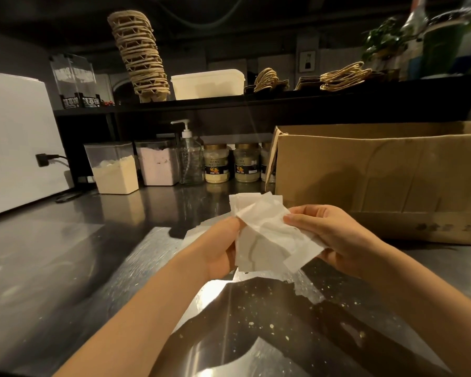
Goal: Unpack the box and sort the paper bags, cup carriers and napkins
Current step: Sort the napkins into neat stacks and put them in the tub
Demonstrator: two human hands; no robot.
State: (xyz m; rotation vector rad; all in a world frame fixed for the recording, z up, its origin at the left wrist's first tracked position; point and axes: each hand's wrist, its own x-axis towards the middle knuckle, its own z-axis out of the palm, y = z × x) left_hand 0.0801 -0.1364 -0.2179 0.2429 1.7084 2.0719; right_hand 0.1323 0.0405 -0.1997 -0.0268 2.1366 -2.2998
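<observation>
Both hands hold a loose bunch of white napkins [267,235] above the steel counter. My left hand [223,243] grips the bunch at its left edge, and my right hand [329,235] pinches it from the right. The open cardboard box [370,180] stands just behind my right hand; its inside is hidden. On the dark shelf above, a tall leaning stack of cup carriers [142,55] stands at the left. Paper bags with twisted handles [343,76] lie at the shelf's right, with more paper bags [268,80] beside them. A white lidded tub [207,84] sits between carriers and bags.
Under the shelf stand two powder containers [114,170], a pump bottle [189,159] and several jars [216,167]. A white appliance [17,140] with a plugged-in cable fills the left. The steel counter [65,254] is speckled with crumbs near me.
</observation>
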